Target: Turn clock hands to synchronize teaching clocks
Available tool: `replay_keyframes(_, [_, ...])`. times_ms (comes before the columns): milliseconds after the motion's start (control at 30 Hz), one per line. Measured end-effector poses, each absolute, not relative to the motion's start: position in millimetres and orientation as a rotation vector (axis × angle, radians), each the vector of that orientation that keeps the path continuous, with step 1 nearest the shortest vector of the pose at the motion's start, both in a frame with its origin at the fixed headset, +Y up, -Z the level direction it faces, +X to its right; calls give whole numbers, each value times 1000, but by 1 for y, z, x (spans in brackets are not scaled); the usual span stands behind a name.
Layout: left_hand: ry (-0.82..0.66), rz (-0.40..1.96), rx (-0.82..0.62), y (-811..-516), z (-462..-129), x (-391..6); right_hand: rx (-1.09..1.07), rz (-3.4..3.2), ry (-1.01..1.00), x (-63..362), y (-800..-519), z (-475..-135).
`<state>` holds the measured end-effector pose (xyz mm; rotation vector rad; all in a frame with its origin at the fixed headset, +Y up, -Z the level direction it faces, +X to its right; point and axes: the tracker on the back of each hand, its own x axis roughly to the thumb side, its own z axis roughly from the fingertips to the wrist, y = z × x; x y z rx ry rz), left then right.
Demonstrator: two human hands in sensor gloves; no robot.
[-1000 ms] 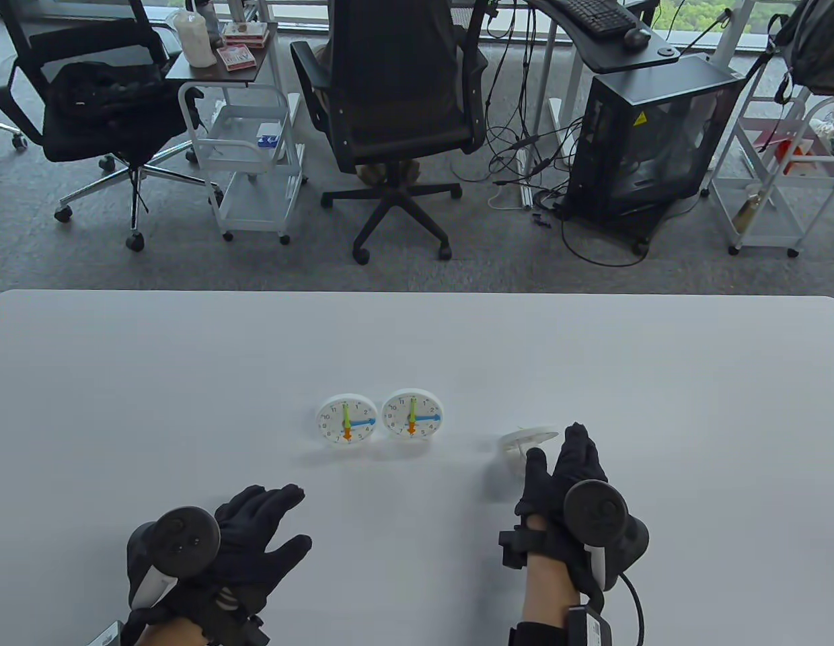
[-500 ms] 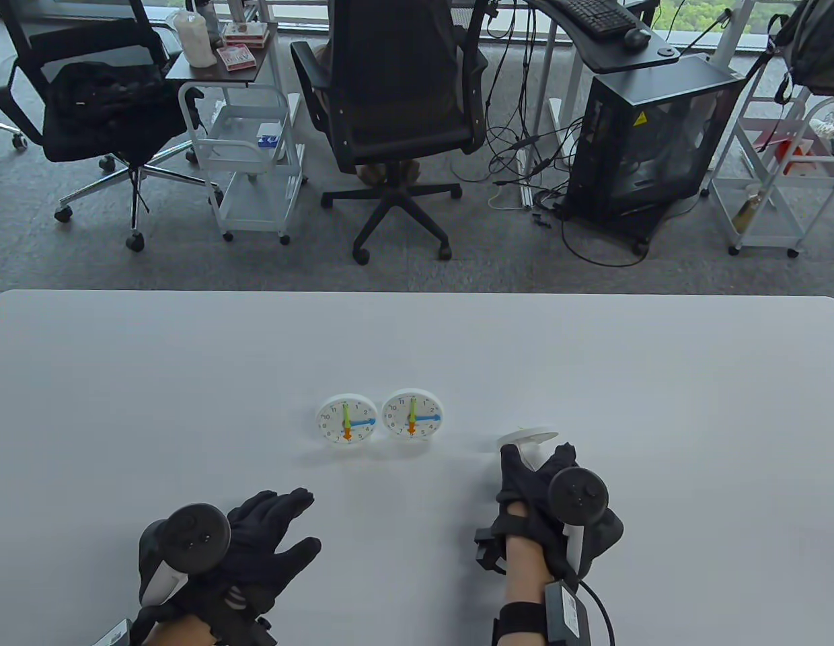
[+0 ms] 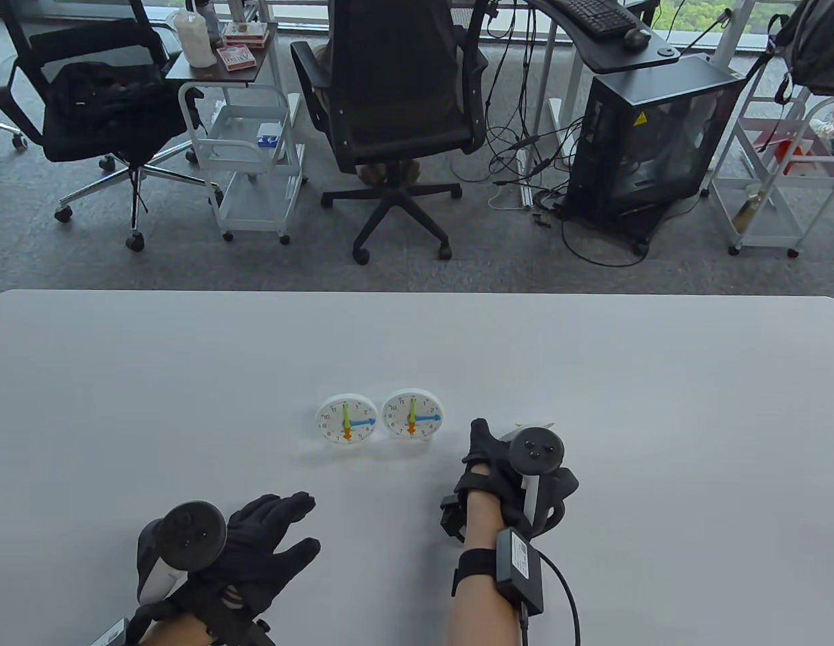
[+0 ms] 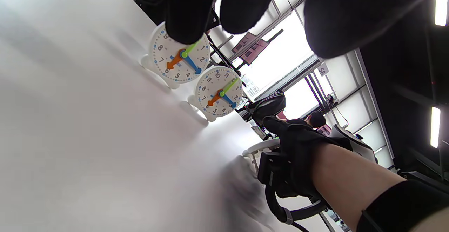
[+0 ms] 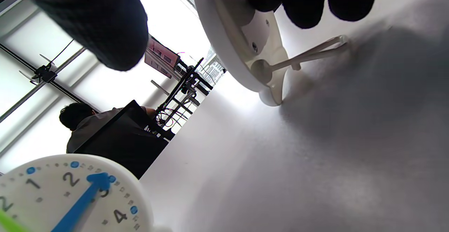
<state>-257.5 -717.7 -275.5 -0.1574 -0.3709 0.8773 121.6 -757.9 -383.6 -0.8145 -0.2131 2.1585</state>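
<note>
Two white teaching clocks stand side by side mid-table, the left clock (image 3: 347,419) and the middle clock (image 3: 412,414). On both, green points to 12, blue to 3, orange to 6. A third clock (image 3: 539,426) stands to the right with its back to me, its face hidden. My right hand (image 3: 501,447) reaches around it. In the right wrist view the fingers (image 5: 305,4) lie on its back (image 5: 238,49) and the thumb (image 5: 98,21) hangs in front, apart from the rim. My left hand (image 3: 302,525) lies spread and empty near the front edge.
The third clock's thin wire stand (image 5: 308,53) props it on the white table (image 3: 188,377). Office chairs, carts and a computer tower stand on the floor beyond the table's far edge (image 3: 417,293).
My right hand has moved left and forward over the third clock, turning so fingers go behind it and the thumb in front. The left hand has barely shifted.
</note>
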Motion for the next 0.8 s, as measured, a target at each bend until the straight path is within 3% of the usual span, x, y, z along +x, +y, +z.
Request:
replay_keyframes(433, [-368,891,-187,-719,-274,-257,-873,2018,-285,140,-766,-379])
replay_keyframes(800, [-353,897,-204,-722,-277,-257,-843,2034,-379,169,-755,-365])
